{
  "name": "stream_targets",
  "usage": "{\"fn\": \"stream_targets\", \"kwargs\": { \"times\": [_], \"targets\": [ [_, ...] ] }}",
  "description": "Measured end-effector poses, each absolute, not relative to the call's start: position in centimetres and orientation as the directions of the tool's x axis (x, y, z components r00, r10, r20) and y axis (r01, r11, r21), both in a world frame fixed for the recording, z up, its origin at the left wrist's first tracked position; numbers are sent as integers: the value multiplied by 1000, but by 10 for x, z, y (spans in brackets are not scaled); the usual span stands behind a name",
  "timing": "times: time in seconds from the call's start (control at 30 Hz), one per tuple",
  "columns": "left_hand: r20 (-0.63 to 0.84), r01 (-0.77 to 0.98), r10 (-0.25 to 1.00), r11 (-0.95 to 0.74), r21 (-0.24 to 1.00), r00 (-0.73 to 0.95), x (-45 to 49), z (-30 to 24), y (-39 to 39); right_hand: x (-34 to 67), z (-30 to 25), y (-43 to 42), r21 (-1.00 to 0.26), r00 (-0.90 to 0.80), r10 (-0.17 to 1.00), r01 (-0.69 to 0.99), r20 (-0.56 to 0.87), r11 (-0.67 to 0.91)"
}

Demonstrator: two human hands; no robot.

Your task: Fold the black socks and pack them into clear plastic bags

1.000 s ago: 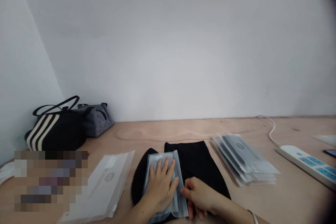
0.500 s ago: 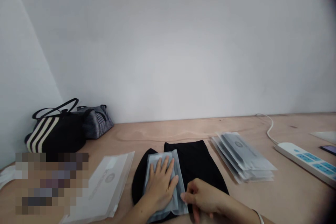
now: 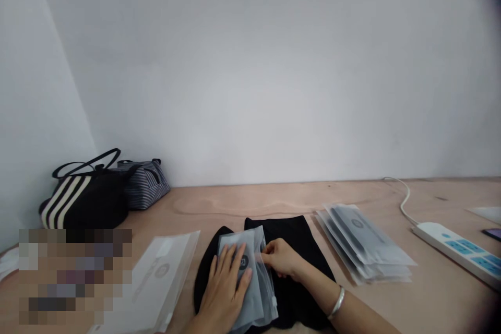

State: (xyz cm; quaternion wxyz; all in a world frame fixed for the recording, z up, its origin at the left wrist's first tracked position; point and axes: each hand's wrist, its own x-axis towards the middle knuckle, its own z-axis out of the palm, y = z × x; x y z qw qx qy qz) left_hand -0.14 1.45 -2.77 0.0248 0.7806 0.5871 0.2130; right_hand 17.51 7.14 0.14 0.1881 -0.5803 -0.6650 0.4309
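Laying the left hand (image 3: 225, 288) flat, palm down and unclenched, on a frosted zip bag (image 3: 253, 300), with fingers slightly parted beside a dark round logo (image 3: 243, 262). Pinching the same bag at its upper right side with the thumb and fingertips of the right hand (image 3: 282, 258), closed down on loose clear film; cannot tell how much of it is caught. Wearing a silvery bracelet (image 3: 336, 302) on the right wrist. Resting the bag at the near middle of the table (image 3: 230, 201), on top of black cloth (image 3: 293, 230) spread out to both sides, with a white slider (image 3: 274, 301) toward the bag's lower right corner. To the left of the cloth, on pale brown wood grain, a flat frosted bag (image 3: 154, 271) with a printed circle and faint lettering. To the right, a fanned stack of frosted bags (image 3: 378, 245), greyish inside. Farther right, a white power strip (image 3: 457, 248) with blue socket faces and a white cable (image 3: 404, 201) curving back toward the wall (image 3: 293, 83). At the right edge, a dark flat object (image 3: 493, 233), partly cut off. In the far left corner, against plain greyish-white walls, a black handbag (image 3: 102, 203) with pale stripes, touching a finely striped pouch (image 3: 141, 190). In front of these, a pixelated patch, too blurred to read.
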Motion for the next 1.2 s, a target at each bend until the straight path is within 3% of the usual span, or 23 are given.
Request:
{"fn": "stream_targets", "kwargs": {
  "times": [0.27,0.5,0.73,0.83,0.93,1.1,1.2],
  "targets": [
    [228,928,952,-262,265,204,-1,-25,9,160,1,67,-668,-117,992,742,-44,57],
    [136,957,973,-212,196,188,2,-22,12,241,-1,97,-615,118,991,786,62,-55],
    [191,962,980,-110,249,63,2,-18,11,255,9,95,-504,209,951,861,227,-69],
    [251,943,967,-115,314,34,-3,-17,14,237,12,75,-324,-3,929,937,369,132],
    [267,894,964,-110,434,-11,-12,-14,19,225,3,61,-124,-299,896,927,328,355],
    [137,623,990,-124,772,27,-45,10,24,224,-20,59,-109,-329,927,930,178,351],
    [194,568,978,-116,815,-79,-84,28,22,225,-22,60,-109,-331,924,928,192,355]
  ]
}}
